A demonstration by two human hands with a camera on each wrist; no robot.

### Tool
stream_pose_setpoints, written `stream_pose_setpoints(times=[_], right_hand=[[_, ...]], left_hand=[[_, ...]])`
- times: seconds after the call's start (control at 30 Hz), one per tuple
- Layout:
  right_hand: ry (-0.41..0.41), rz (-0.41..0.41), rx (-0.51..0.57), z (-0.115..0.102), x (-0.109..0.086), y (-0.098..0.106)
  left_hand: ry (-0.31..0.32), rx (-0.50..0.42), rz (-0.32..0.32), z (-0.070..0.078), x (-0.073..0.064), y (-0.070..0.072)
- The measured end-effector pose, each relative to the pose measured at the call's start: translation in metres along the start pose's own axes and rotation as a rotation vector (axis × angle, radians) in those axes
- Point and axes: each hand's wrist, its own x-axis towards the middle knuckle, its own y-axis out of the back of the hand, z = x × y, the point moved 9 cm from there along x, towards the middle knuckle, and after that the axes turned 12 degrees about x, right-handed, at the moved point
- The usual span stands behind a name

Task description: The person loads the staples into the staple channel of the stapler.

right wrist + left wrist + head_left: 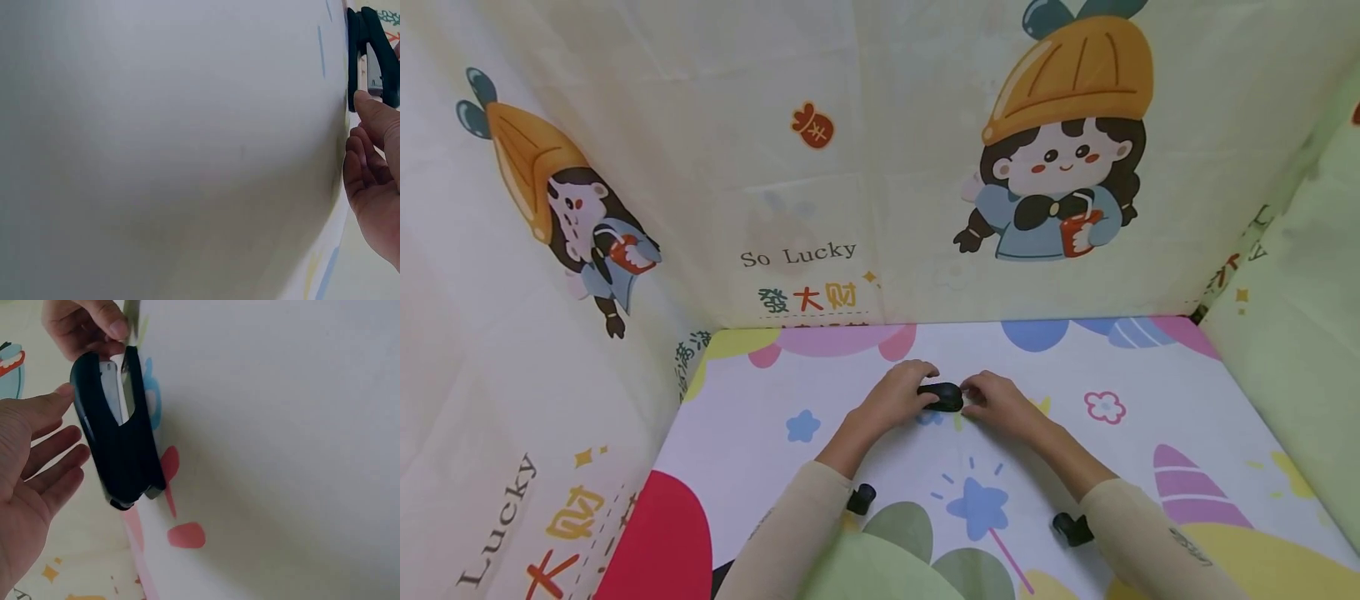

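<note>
A black stapler (947, 397) sits on the table between both hands, its mouth toward the right hand. My left hand (901, 392) is around its far end; in the left wrist view a fingertip meets the top arm of the stapler (103, 440) and the other fingers extend beside it, not wrapped round it. My right hand (997, 403) is at the stapler's mouth, thumb and fingertips brought together. A thin white strip (119, 378) shows between the stapler's arms and runs to those fingertips; its kind is unclear. In the right wrist view, the right thumb (374, 112) lies beside the stapler's base.
The table's white cloth (850, 375) carries printed shapes, including a blue star wand (977, 508). Printed cream cloth walls (700, 167) rise at the back and both sides. Black wrist devices (1072, 529) are at each forearm.
</note>
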Motion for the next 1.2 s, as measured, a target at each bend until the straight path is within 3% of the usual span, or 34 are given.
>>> stream_pose_setpoints(times=[0.33,0.67,1.0,1.2], right_hand=[[0.017,0.065,-0.027,-0.005,-0.007,0.035],[0.084,0.167,-0.178,-0.025,-0.02,0.086],[0.102,0.298,-0.312,-0.031,-0.041,0.123],[0.172,0.385,-0.471,-0.039,-0.056,0.133]], left_hand=[[0.049,-0.021,0.07,-0.017,-0.013,0.035],[0.11,0.057,0.165,-0.04,-0.037,0.066],[0.189,0.115,0.21,-0.075,-0.065,0.077],[0.226,0.233,0.221,-0.093,-0.079,0.074]])
